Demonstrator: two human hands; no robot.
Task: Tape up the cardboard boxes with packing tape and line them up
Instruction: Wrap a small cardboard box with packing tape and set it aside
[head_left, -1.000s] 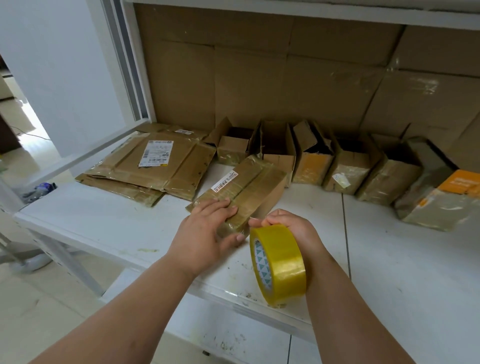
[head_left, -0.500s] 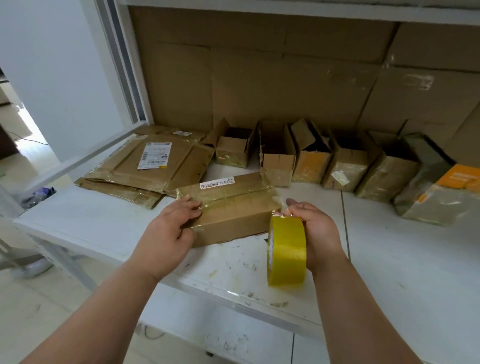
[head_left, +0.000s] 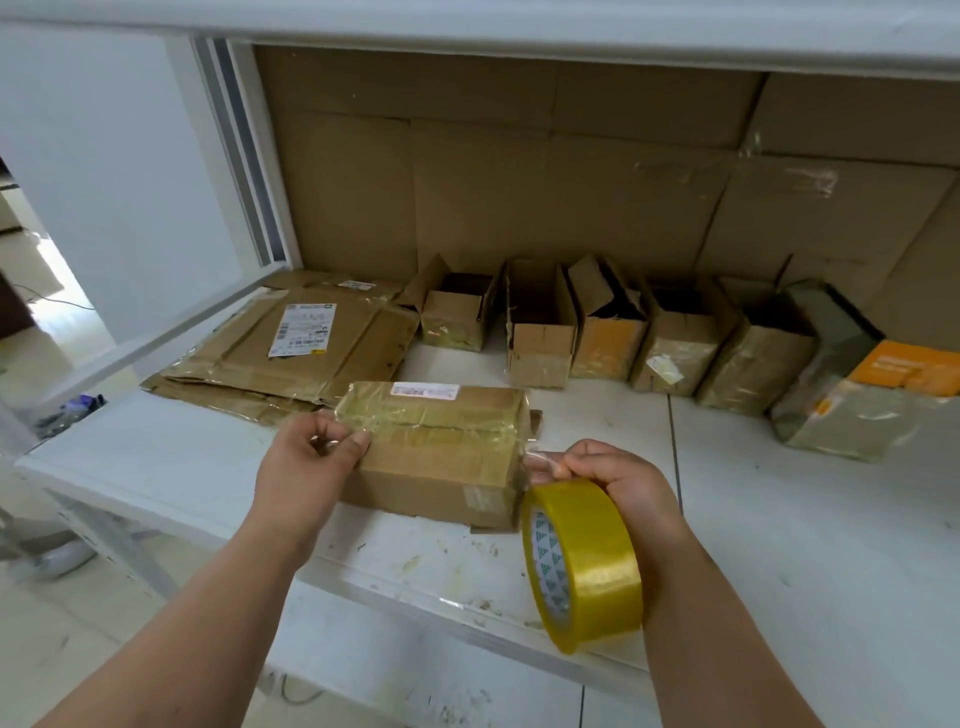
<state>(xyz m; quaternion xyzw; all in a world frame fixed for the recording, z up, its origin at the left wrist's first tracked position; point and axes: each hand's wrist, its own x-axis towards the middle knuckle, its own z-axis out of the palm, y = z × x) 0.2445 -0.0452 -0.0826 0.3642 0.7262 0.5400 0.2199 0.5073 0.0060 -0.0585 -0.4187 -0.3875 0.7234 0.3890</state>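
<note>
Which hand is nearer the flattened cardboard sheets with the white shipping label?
Left. The left hand sits just in front of the sheets; the right hand is across the box.

Box (head_left: 441, 457) on worktop (head_left: 779, 519), centre front. Flattened cartons (head_left: 270, 358) at ten o'clock behind it. Row of open boxes (head_left: 613, 332) along back, twelve to two. Tape roll (head_left: 584, 564) at four o'clock.

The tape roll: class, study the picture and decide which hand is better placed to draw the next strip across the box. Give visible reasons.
Probably the right hand: it already grips the tape roll at the box's right end. The left hand holds the box's left end, steadying it.
</note>
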